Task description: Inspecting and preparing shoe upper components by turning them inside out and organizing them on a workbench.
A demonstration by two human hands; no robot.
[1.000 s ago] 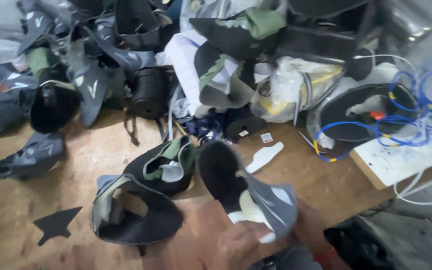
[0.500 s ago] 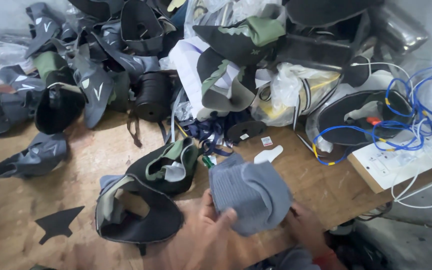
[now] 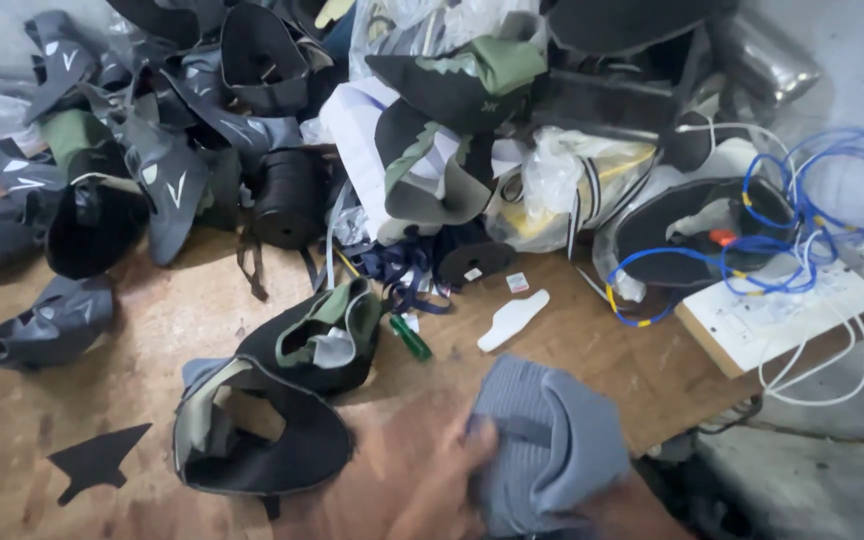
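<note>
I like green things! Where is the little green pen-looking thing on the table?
In the head view, the small green stick lies on the wooden table near the middle, just right of the black-and-green shoe upper and left of the white insole-shaped piece.

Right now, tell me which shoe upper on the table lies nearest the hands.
The black upper with the olive lining, at the table's front edge, left of the left hand. The black-and-green upper lies farther back, and the grey ones sit far left.

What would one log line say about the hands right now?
left hand: grips grey shoe upper | right hand: under it, mostly hidden | nearby: black shoe upper, green marker | surface: wooden table
</note>
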